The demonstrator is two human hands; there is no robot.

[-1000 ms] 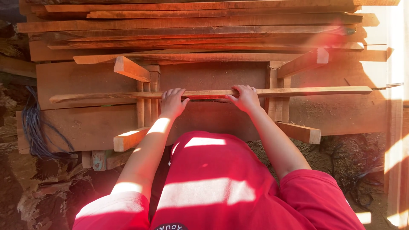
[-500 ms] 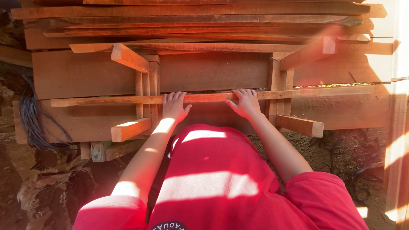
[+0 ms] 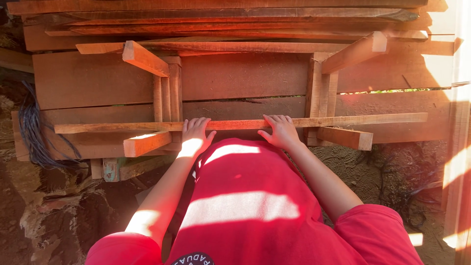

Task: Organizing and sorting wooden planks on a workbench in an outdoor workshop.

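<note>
A long, thin wooden strip (image 3: 245, 124) lies crosswise in front of the person, running from far on the left to well past the right upright, pale orange along its top face and slightly uneven at the edges. The left hand (image 3: 195, 134) rests on it with fingers laid flat over the top, and the right hand (image 3: 280, 130) does the same just to the right; both hands look pressed down on the strip with fingers together, though whether the thumbs curl under it cannot be told from above. The strip lies across two wooden frames: a left upright frame (image 3: 167, 93) of narrow slats and a right upright frame (image 3: 321, 88), each with short blocks jutting toward the viewer, one left block (image 3: 146, 143) and one right block (image 3: 346, 138) just below the strip. Behind it are wide flat boards (image 3: 240, 76), and farther back a stack of rough planks (image 3: 221, 19). The person's red shirt (image 3: 245, 206) covers the lower middle of the view and hides what lies beneath the strip there. A bundle of dark cables (image 3: 34, 132) hangs at the left, over bare dirt ground (image 3: 387, 167).
</note>
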